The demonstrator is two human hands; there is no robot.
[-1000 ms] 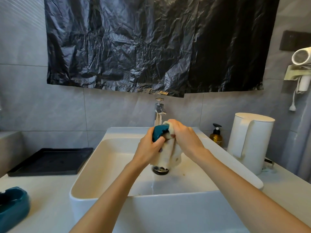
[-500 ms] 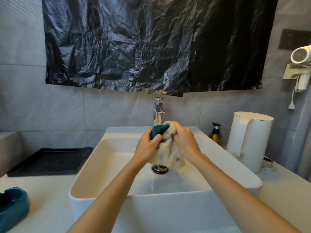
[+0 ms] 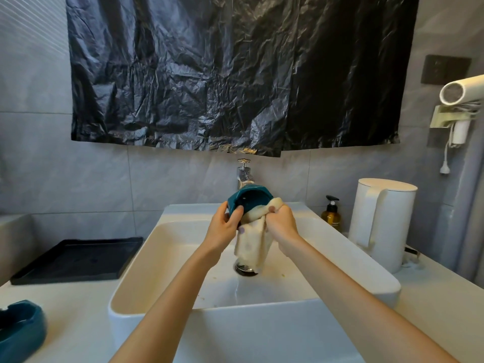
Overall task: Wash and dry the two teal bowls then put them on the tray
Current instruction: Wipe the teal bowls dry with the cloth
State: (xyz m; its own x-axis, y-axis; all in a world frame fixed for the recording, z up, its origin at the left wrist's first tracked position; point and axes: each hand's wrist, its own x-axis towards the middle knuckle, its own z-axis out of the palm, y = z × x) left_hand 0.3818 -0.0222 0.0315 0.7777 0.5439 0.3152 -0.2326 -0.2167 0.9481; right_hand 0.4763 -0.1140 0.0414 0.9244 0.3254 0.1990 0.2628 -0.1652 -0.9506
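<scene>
Over the white sink (image 3: 262,305), my left hand (image 3: 222,226) grips a small teal bowl (image 3: 248,201) by its rim, tilted with its opening toward me. My right hand (image 3: 281,224) presses a cream cloth (image 3: 251,244) against the bowl's lower right side; the cloth hangs down toward the drain. A second teal bowl (image 3: 19,328) sits on the counter at the far left edge, partly cut off. The black tray (image 3: 76,260) lies on the counter left of the sink with nothing in it.
A chrome tap (image 3: 243,174) stands right behind the held bowl. A white kettle (image 3: 382,224) and an amber pump bottle (image 3: 331,217) stand right of the sink. A hair dryer (image 3: 461,93) hangs on the right wall. Black plastic sheeting (image 3: 235,74) covers the wall above.
The bowl has turned in my left hand, so its opening now faces me. The cloth has slid from over the bowl to its lower right side.
</scene>
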